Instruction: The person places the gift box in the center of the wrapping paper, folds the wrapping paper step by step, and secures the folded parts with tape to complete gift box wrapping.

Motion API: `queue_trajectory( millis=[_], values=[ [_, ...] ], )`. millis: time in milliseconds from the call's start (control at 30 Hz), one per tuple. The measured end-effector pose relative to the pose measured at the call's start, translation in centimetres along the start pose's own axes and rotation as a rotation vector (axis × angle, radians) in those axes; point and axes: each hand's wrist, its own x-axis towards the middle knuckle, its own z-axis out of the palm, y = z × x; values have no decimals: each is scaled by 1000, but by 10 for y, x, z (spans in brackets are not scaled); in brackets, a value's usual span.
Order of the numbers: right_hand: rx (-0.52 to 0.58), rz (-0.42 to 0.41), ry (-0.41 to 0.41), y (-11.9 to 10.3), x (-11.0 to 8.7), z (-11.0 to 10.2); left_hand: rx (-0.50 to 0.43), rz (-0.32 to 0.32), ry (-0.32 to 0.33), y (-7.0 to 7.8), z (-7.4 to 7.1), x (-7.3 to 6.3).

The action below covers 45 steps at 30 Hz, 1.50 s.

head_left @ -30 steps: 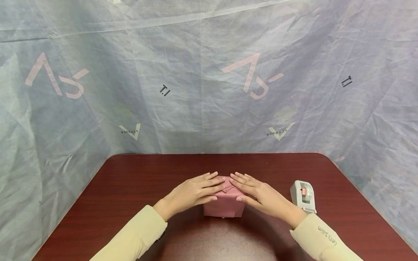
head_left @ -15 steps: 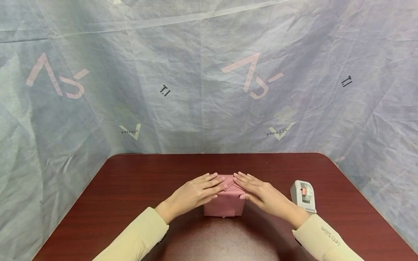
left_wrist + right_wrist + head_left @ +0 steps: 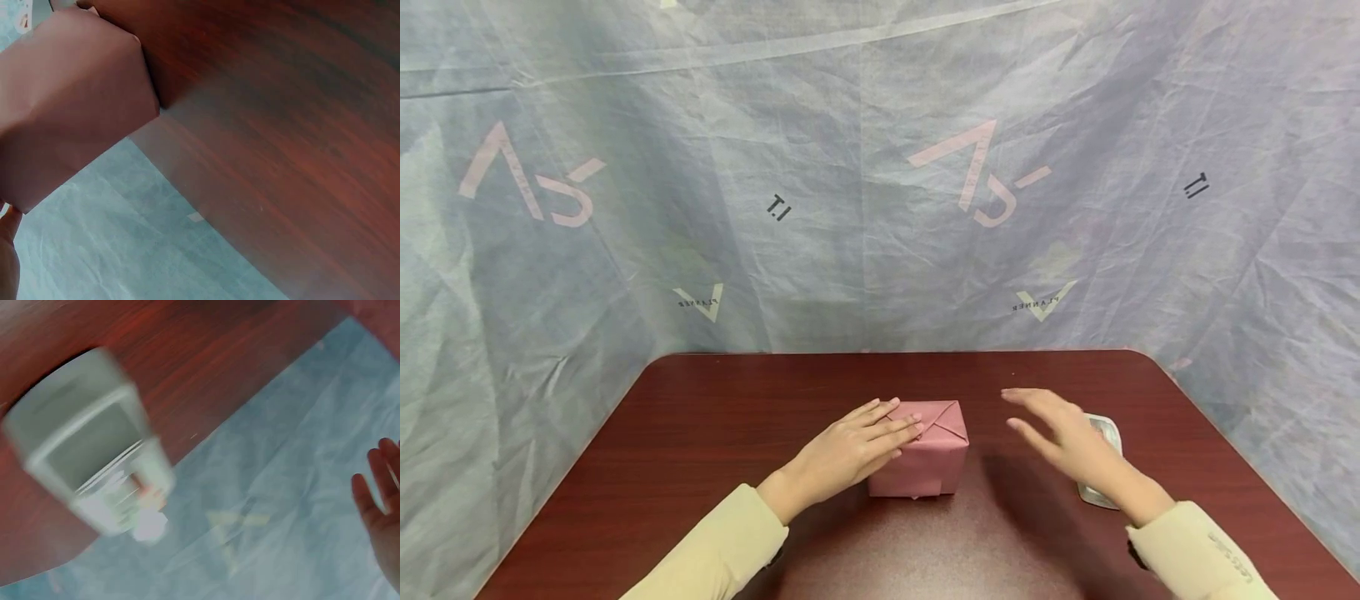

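A box wrapped in pink paper (image 3: 917, 471) sits on the table, its top paper folded into crossing triangular flaps. My left hand (image 3: 855, 446) rests over the box's left top edge with fingers extended, pressing the fold. My right hand (image 3: 1067, 437) is in the air to the right of the box, fingers loosely spread and holding nothing. Behind that hand, partly covered by it in the head view, stands a pale grey tape dispenser (image 3: 1099, 498). The right wrist view shows the tape dispenser (image 3: 81, 419) blurred, with the right fingers (image 3: 378, 472) at the right edge.
The dark red-brown wooden table (image 3: 737, 400) has rounded far corners. A grey-blue fabric sheet (image 3: 850, 275) with printed letters hangs directly behind and along both sides of it.
My right hand has left the box and moved right, in front of the tape dispenser, uncovering the box's right-hand folds. The left hand stays on the box.
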Motion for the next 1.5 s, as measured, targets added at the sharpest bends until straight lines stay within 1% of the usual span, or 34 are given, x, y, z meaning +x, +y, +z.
queue_trajectory(
  millis=[33, 133, 200, 300, 367, 433, 500, 600, 767, 900, 1000, 1100, 1233, 1500],
  values=[
    [-29, 25, 19, 4, -4, -5, -17, -9, 5, 0, 1, 0],
    [-118, 159, 34, 12, -18, -21, -75, -41, 23, 2, 1, -1],
    [-168, 254, 30, 17, -29, -30, -127, -72, 29, 3, 2, -1],
    [-229, 379, 8, 25, -47, -40, -190, -111, 31, 5, 2, -2],
    [-258, 472, -24, 31, -59, -45, -213, -126, 25, 5, 2, -2],
    [-276, 538, -47, 36, -71, -47, -236, -140, 13, 4, 2, -3],
    [-288, 586, -67, 40, -81, -48, -258, -152, 4, 3, 2, -3],
    [-291, 603, -99, 44, -95, -47, -288, -169, -7, 2, 2, -4],
    [-243, 614, -150, 46, -106, -41, -275, -144, 5, -1, 2, -5],
    [-206, 608, -121, 46, -108, -36, -268, -121, 17, -1, 2, -5],
    [-192, 619, -95, 46, -108, -35, -274, -120, 16, -1, 3, -5],
    [-181, 664, -105, 44, -106, -35, -263, -119, 14, 0, 3, -5],
    [-165, 741, -154, 40, -101, -37, -239, -114, 13, 0, 3, -5],
    [-145, 859, -237, 38, -91, -39, -235, -119, 17, 0, 3, -5]
  ],
)
